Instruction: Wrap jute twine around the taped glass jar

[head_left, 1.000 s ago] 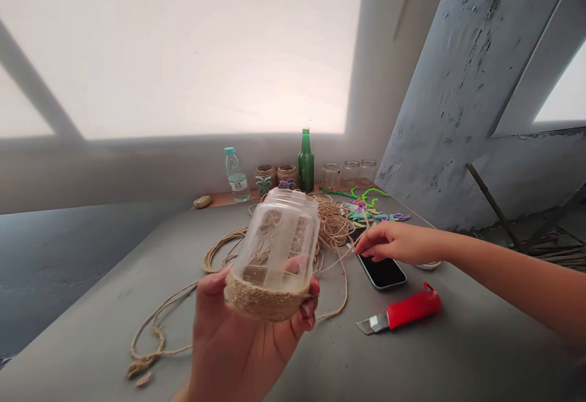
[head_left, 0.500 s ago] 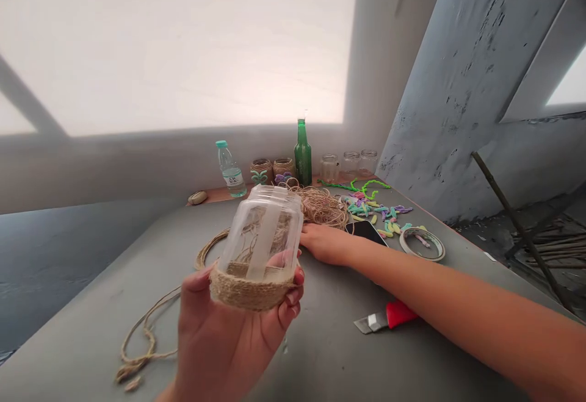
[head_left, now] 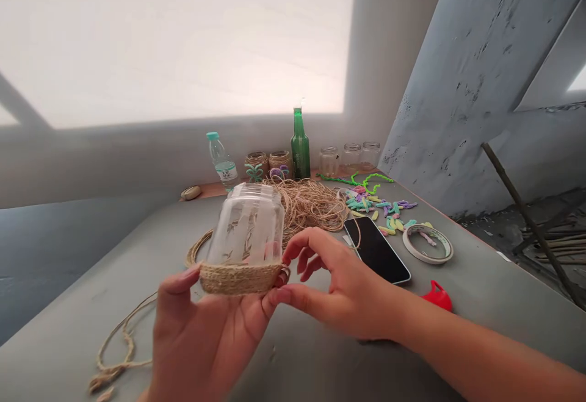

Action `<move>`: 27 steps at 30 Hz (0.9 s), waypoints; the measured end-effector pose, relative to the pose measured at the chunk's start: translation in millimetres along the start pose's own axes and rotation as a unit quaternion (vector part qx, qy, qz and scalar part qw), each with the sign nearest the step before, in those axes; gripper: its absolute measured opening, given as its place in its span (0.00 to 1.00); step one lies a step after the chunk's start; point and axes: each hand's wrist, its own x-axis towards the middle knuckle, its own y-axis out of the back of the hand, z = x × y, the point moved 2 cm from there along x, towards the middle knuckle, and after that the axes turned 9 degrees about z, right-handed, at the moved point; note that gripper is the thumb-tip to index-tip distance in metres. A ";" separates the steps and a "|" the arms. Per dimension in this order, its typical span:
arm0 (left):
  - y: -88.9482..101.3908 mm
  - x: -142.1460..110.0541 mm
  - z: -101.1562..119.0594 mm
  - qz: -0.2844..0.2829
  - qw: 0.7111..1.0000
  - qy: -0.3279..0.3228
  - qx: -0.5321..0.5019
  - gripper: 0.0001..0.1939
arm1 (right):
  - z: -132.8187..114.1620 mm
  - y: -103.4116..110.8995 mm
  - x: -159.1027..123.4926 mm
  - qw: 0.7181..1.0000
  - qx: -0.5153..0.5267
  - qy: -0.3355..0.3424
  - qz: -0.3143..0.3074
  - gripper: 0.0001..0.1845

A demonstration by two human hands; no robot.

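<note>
My left hand [head_left: 208,335] holds a clear glass jar [head_left: 249,231] upright by its base, which is wrapped in a band of jute twine [head_left: 240,277]. My right hand [head_left: 334,283] is at the jar's right side, thumb and forefinger touching the twine band where a short loop of twine sticks out, other fingers curled. Loose twine trails from the jar to a tangled heap [head_left: 311,204] behind it and a coil [head_left: 121,347] at the left.
On the grey table [head_left: 480,280] lie a black phone [head_left: 376,249], a tape roll [head_left: 428,243], a red-handled cutter [head_left: 437,295] and coloured pieces [head_left: 379,207]. At the back stand a water bottle [head_left: 220,161], wrapped jars [head_left: 268,163], a green bottle [head_left: 300,146] and plain jars [head_left: 350,157].
My right hand left the phone area, reached across the table behind the jar, then came back to the jar's twine band. The jar sank a little and moved left.
</note>
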 end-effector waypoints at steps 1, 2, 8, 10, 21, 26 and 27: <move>-0.3 1.2 -0.7 0.008 1.000 -0.013 0.007 0.28 | 4.6 -3.6 -1.9 0.999 0.040 -0.009 0.019 0.19; -0.9 2.1 -0.7 0.015 0.999 -0.032 0.017 0.27 | 9.0 -6.0 -2.7 0.997 0.071 -0.014 0.034 0.18; -7.2 4.2 -0.3 -0.027 0.999 -0.015 0.018 0.23 | 18.3 -3.8 -5.8 0.991 0.116 -0.052 0.031 0.15; -6.3 5.0 -0.5 -0.034 0.999 -0.006 0.007 0.23 | 16.9 -2.2 -8.0 0.989 0.129 -0.067 0.025 0.14; -1.2 2.3 0.4 -0.017 0.999 -0.027 -0.007 0.21 | 3.1 8.0 -9.9 0.991 0.131 -0.014 0.000 0.03; -1.3 1.1 -0.5 -0.007 0.999 -0.033 -0.022 0.22 | 10.5 2.2 -12.5 0.981 0.181 -0.068 0.002 0.04; -0.8 0.9 -1.9 -0.005 0.999 -0.028 -0.023 0.22 | 12.0 0.8 -12.5 0.977 0.200 -0.079 -0.007 0.04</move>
